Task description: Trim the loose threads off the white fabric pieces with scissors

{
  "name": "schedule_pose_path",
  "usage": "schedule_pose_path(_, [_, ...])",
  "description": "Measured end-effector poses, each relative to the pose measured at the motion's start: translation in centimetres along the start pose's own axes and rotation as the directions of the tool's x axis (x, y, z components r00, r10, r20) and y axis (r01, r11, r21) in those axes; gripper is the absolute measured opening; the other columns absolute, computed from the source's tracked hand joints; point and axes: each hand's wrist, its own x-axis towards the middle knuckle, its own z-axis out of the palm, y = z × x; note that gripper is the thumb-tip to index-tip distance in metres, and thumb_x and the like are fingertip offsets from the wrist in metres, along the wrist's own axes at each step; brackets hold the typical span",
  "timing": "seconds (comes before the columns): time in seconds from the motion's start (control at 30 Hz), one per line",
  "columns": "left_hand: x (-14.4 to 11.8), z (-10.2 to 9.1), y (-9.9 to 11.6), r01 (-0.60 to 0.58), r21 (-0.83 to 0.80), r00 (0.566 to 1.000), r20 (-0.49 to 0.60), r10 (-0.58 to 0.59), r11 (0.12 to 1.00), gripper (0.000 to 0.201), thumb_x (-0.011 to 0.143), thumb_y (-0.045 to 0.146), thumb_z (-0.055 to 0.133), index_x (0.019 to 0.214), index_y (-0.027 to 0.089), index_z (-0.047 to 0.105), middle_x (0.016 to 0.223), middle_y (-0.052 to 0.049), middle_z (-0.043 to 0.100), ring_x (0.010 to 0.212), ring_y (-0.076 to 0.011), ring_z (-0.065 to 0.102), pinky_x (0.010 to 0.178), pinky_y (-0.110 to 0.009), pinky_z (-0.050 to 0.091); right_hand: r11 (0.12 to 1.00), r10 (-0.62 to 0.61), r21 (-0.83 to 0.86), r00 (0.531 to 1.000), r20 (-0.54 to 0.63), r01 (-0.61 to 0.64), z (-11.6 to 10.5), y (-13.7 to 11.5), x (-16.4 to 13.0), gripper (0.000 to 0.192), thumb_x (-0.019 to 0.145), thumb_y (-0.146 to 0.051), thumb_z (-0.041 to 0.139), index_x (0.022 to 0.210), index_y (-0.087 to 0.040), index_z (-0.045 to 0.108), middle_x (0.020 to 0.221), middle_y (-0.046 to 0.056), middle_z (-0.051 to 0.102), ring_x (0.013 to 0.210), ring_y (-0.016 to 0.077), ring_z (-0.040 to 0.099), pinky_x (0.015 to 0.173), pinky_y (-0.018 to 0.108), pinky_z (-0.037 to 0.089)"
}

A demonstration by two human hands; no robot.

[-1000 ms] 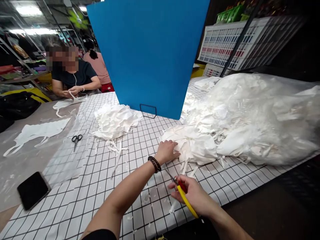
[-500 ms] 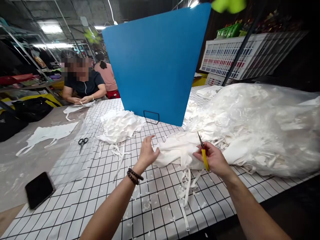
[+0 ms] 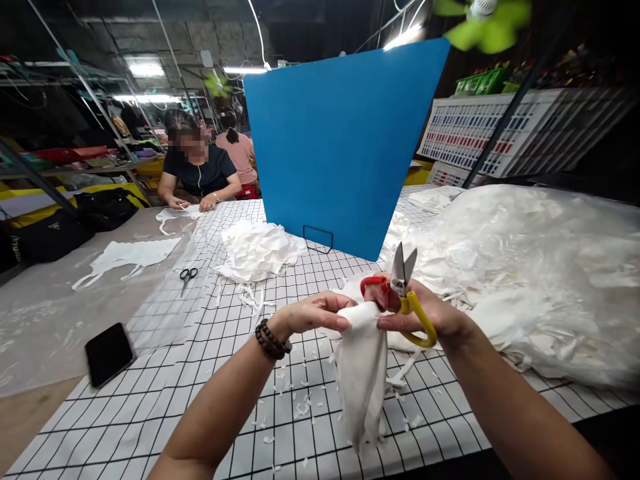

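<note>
A white cloth garment [image 3: 361, 373] hangs from both my hands above the checked tabletop, its lower end drooping toward me. My left hand [image 3: 313, 313], with dark beads at the wrist, pinches the garment's top edge between thumb and fingers. Opposite it, my right hand [image 3: 425, 310] grips the same edge with the thumb. Scissors [image 3: 399, 285] with one red and one yellow handle also sit in that right hand, their blades parted and pointing up, away from the cloth. Behind my hands lies more white cloth [image 3: 353, 287], partly hidden.
A blue board [image 3: 345, 153] stands on the table beyond a white cloth pile [image 3: 257, 250]. Dark scissors [image 3: 188, 275] and a phone [image 3: 110, 355] lie left. A plastic bag of white pieces [image 3: 565, 267] fills the right. A co-worker [image 3: 200, 173] sits across.
Both hands have come together and lifted a white garment off the pile. The scissors have turned in my right hand, and their blades are now apart. The view has shifted left.
</note>
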Motion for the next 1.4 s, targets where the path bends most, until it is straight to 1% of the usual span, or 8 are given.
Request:
schedule_pose_path(0.17, [-3.4,-0.6,1.4,-0.138,-0.140,0.968,-0.229,0.103,0.981,0.030,0.070,0.040,0.073,0.078,0.012,0.065,0.066,-0.003,0.056,0.065,-0.0149,0.056,0.066,-0.028,0.045,1.000,0.004,-0.003,1.000,0.005,-0.004,-0.3,0.1,3.1,0.030,0.070,-0.024,0.078,0.073,-0.020,0.049,0.077,-0.003,0.044,0.069,0.0123,0.045,0.060,0.026,0.037])
schedule_pose_path(0.33, [-6.0,-1.9,3.4,-0.019,-0.198,0.953,-0.301,-0.042,0.980,0.053,0.091,0.057,0.042,0.084,0.010,0.063,0.057,0.002,0.046,0.048,-0.0098,0.048,0.049,-0.023,0.040,0.997,-0.011,-0.077,1.000,0.017,0.013,0.0,-0.3,6.9,0.032,0.067,-0.025,0.081,0.075,-0.019,0.051,0.080,-0.002,0.050,0.072,0.0120,0.048,0.064,0.026,0.040])
schedule_pose_path(0.63, [-9.5,-2.9,6.3,0.035,0.054,0.896,-0.443,-0.007,0.998,0.026,0.081,0.031,0.072,0.096,0.015,0.057,0.085,-0.004,0.064,0.065,-0.0120,0.065,0.062,-0.025,0.051,0.943,-0.167,-0.298,0.985,-0.031,0.151,1.8,-1.9,12.9,0.032,0.066,-0.030,0.080,0.082,-0.019,0.054,0.076,-0.002,0.054,0.066,0.0127,0.047,0.058,0.025,0.037])
schedule_pose_path(0.9, [-9.6,-2.1,3.4,-0.032,-0.295,0.844,-0.520,-0.133,0.955,0.046,0.089,0.054,0.051,0.093,0.011,0.065,0.069,-0.001,0.056,0.063,-0.0121,0.058,0.067,-0.032,0.054,0.857,-0.342,-0.417,0.939,-0.020,0.304,2.8,-0.2,12.6,0.023,0.071,-0.022,0.072,0.076,-0.020,0.050,0.073,-0.003,0.045,0.065,0.0114,0.037,0.058,0.025,0.034])
schedule_pose_path(1.13, [-9.7,-0.3,2.4,0.095,0.076,0.771,-0.636,-0.025,0.993,0.027,0.080,0.037,0.071,0.082,0.011,0.066,0.074,-0.004,0.066,0.054,-0.0068,0.053,0.048,-0.018,0.042,0.892,-0.248,-0.414,0.962,-0.113,0.181,2.3,1.0,11.7,0.023,0.069,-0.025,0.074,0.083,-0.019,0.057,0.078,0.000,0.056,0.067,0.0129,0.046,0.060,0.025,0.039])
schedule_pose_path(1.2, [-9.8,0.2,2.5,0.224,0.283,0.692,-0.720,0.052,0.933,0.026,0.079,0.038,0.070,0.081,0.013,0.065,0.078,-0.006,0.069,0.053,-0.0090,0.056,0.046,-0.020,0.042,0.904,-0.214,-0.404,0.966,-0.147,0.139,2.2,1.3,11.4,0.026,0.067,-0.025,0.076,0.085,-0.019,0.057,0.080,0.001,0.058,0.068,0.0140,0.050,0.061,0.026,0.040])
schedule_pose_path(1.3, [-9.6,0.9,2.1,0.360,0.506,0.459,-0.827,0.324,0.784,0.016,0.079,0.030,0.069,0.077,0.017,0.061,0.068,-0.001,0.064,0.051,-0.0107,0.057,0.046,-0.021,0.042,0.907,-0.203,-0.409,0.957,-0.207,0.104,2.5,2.0,10.8,0.027,0.068,-0.024,0.075,0.086,-0.019,0.056,0.081,0.001,0.059,0.067,0.0141,0.050,0.060,0.026,0.040])
schedule_pose_path(1.4, [-8.9,1.4,0.8,0.334,0.539,0.292,-0.839,0.459,0.773,0.015,0.078,0.025,0.067,0.079,0.020,0.053,0.065,0.003,0.059,0.048,-0.0101,0.057,0.045,-0.020,0.041,0.912,-0.226,-0.393,0.942,-0.250,0.115,3.2,2.9,10.2,0.024,0.070,-0.023,0.073,0.086,-0.020,0.055,0.080,0.000,0.058,0.068,0.0147,0.051,0.059,0.027,0.041])
